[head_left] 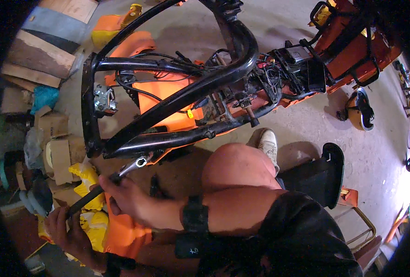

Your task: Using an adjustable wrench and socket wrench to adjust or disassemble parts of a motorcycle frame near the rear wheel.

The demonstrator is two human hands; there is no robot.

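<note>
My right hand is closed on a long tool with a silver ring head and a black handle, just behind the head. My left hand grips the handle's lower end. The silver head is just below the lower-left corner of a black tubular vehicle frame; whether it touches cannot be told. The frame carries cables, wiring and a metal fitting, with orange body panels beneath and around it. Both my forearms wear black straps.
My bent knee and shoe are below the frame. Yellow and orange parts, cardboard and boards lie at left. An orange helmet and a black plastic piece rest on the concrete floor at right.
</note>
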